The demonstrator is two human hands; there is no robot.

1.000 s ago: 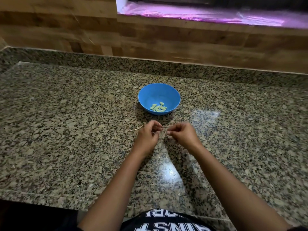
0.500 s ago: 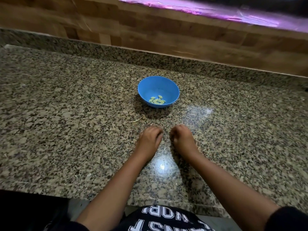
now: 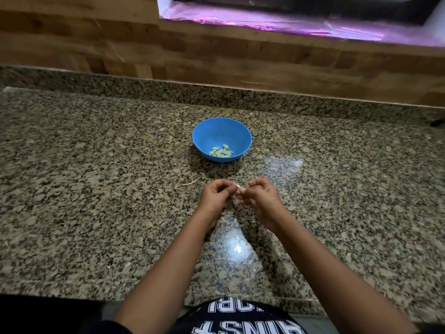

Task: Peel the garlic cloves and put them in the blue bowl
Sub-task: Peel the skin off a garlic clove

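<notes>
A blue bowl [image 3: 221,131] stands on the granite counter, with several pale peeled garlic cloves [image 3: 221,151] lying in its bottom. A short way in front of the bowl, my left hand [image 3: 216,197] and my right hand [image 3: 261,197] meet above the counter. Between their fingertips shows a small pale garlic clove [image 3: 238,188], pinched from both sides. Most of the clove is hidden by my fingers.
A thin dry garlic stem [image 3: 193,182] lies on the granite counter [image 3: 96,189] just left of my hands. A low granite upstand and a wooden wall close off the back. The counter's front edge runs near my body.
Half a second ago both hands rested knuckles-down on the counter nearer to me. Now they are lifted and brought together on the clove, as they were a second ago.
</notes>
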